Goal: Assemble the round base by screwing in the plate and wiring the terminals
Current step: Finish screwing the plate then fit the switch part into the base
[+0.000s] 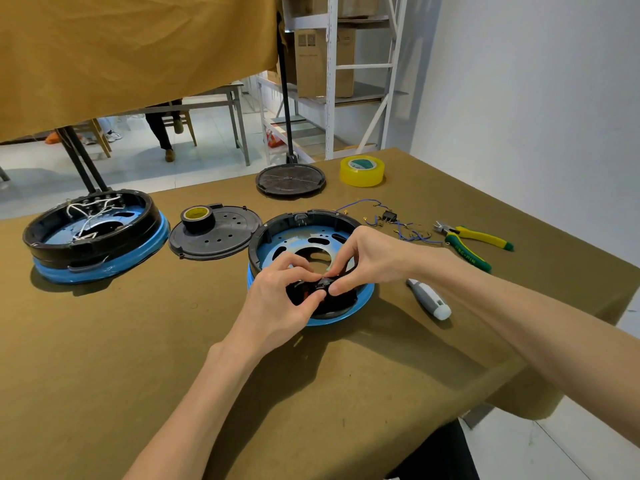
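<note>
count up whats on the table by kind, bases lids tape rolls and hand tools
round bases: 2, one under the hands and one at the left
black lids: 2, near and far
tape rolls: 2, black and yellow
hand tools: 2, pliers and screwdriver
total: 8

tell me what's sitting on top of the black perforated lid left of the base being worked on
A roll of black tape with a yellow core stands on the perforated lid, near its far left edge. The lid surface beneath the roll is covered.
</note>
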Demonstrator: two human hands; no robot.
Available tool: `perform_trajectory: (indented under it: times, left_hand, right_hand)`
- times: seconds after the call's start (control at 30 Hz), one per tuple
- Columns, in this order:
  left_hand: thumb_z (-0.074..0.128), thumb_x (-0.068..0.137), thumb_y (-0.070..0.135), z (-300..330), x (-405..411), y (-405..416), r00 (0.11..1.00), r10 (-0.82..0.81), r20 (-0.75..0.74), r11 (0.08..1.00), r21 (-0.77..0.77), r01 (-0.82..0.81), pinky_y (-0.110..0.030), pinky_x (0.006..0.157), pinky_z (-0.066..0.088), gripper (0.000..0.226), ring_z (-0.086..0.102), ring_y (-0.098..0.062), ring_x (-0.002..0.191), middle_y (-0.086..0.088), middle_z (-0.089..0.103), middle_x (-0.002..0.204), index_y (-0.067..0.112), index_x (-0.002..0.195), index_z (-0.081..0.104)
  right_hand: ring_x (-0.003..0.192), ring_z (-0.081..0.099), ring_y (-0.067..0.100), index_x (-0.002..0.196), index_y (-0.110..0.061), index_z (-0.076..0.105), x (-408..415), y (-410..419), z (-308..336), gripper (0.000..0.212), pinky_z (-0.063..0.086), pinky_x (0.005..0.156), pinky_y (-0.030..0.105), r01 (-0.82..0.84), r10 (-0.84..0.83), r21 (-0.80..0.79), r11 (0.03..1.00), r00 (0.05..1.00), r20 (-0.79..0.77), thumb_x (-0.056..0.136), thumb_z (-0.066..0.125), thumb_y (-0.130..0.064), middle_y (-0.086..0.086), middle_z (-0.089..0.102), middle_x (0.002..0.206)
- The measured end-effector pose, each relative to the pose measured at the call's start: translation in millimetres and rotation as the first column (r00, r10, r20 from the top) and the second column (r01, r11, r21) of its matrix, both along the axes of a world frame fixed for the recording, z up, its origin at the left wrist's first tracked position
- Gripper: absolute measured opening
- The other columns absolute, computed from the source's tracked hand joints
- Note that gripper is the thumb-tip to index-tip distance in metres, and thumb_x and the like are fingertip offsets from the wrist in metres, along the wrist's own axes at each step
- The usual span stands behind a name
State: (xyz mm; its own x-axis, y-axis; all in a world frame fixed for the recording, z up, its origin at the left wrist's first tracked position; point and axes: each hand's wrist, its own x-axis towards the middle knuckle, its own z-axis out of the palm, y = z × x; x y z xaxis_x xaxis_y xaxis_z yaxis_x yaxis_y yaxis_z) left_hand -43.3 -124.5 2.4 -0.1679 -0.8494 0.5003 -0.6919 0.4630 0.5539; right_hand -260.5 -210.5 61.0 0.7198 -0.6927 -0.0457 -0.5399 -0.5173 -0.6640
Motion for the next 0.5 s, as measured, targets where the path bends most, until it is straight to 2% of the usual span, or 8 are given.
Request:
perform_trajectory:
  times: [0.1,0.17,0.27,0.33,0.37,0.4,0.43,0.5]
  left_hand:
    - [0.081,0.086,0.033,3,2,0,1.000,-0.008,0.020,1.000,0.018,0.008,-0.018,0.085,0.056,0.030,0.063,-0.002,0.098,0.016,0.064,0.101,0.023,0.114,0.078]
    - [0.080,0.086,0.034,5,2,0,1.000,-0.004,0.020,0.999,0.033,0.004,-0.018,0.086,0.056,0.031,0.063,-0.002,0.099,0.016,0.064,0.102,0.025,0.116,0.077]
    - [0.078,0.087,0.035,2,6,2,1.000,-0.016,0.004,1.000,0.026,0.016,-0.017,0.104,0.047,0.033,0.059,0.002,0.113,0.017,0.062,0.114,0.026,0.119,0.074]
    - [0.077,0.087,0.031,0,10,3,1.000,-0.003,-0.012,1.000,-0.016,0.003,-0.024,0.122,0.028,0.030,0.057,0.002,0.116,0.014,0.064,0.116,0.024,0.117,0.074]
    - [0.078,0.087,0.029,-1,12,3,1.000,0.004,-0.019,1.000,-0.031,-0.005,-0.026,0.126,0.019,0.027,0.058,0.000,0.115,0.013,0.065,0.113,0.023,0.113,0.075]
    - [0.079,0.086,0.028,-1,15,4,1.000,0.008,-0.028,0.999,-0.036,-0.009,-0.025,0.125,0.020,0.025,0.059,-0.001,0.111,0.012,0.065,0.109,0.021,0.110,0.076]
    - [0.080,0.085,0.028,-1,17,5,0.999,0.006,-0.035,0.999,-0.031,-0.007,-0.023,0.120,0.031,0.025,0.060,-0.003,0.108,0.012,0.064,0.107,0.021,0.109,0.077]
    - [0.081,0.084,0.028,2,22,6,0.999,-0.023,-0.035,1.000,-0.013,0.022,-0.018,0.097,0.050,0.029,0.062,-0.004,0.104,0.014,0.065,0.105,0.023,0.112,0.078]
  right_hand:
    - [0.089,0.070,0.007,0.107,-0.022,0.082,-2,7,-4,0.023,0.052,0.072,0.019,0.019,-0.018,-0.019,1.000,0.999,0.046,0.086,0.082,-0.032,-0.013,0.078,0.093]
    - [0.088,0.067,0.005,0.107,-0.023,0.081,-3,13,-3,0.023,0.050,0.071,0.019,0.033,-0.031,-0.084,0.996,0.999,0.029,0.086,0.082,-0.033,-0.013,0.075,0.092]
    - [0.087,0.060,0.004,0.109,-0.025,0.078,-2,25,-4,0.030,0.049,0.072,0.022,0.036,-0.034,-0.222,0.974,0.999,0.011,0.085,0.082,-0.042,-0.014,0.064,0.097]
    - [0.087,0.057,0.004,0.110,-0.026,0.075,3,33,-8,0.035,0.049,0.075,0.025,0.035,-0.033,-0.279,0.960,0.999,0.010,0.083,0.081,-0.048,-0.010,0.059,0.100]
    - [0.087,0.055,0.004,0.109,-0.026,0.075,7,36,-11,0.035,0.049,0.076,0.026,0.049,-0.045,-0.304,0.951,0.999,0.019,0.083,0.081,-0.048,-0.008,0.057,0.099]
    - [0.087,0.054,0.006,0.107,-0.025,0.075,9,37,-14,0.034,0.049,0.076,0.028,0.078,-0.067,-0.321,0.944,0.997,0.044,0.083,0.082,-0.048,-0.007,0.055,0.098]
    - [0.087,0.054,0.007,0.104,-0.023,0.076,11,38,-16,0.032,0.049,0.075,0.029,0.115,-0.093,-0.324,0.939,0.992,0.082,0.082,0.083,-0.047,-0.006,0.054,0.096]
    - [0.085,0.054,0.010,0.096,-0.022,0.078,12,37,-21,0.028,0.049,0.073,0.030,0.170,-0.126,-0.299,0.939,0.979,0.161,0.080,0.085,-0.044,-0.005,0.053,0.093]
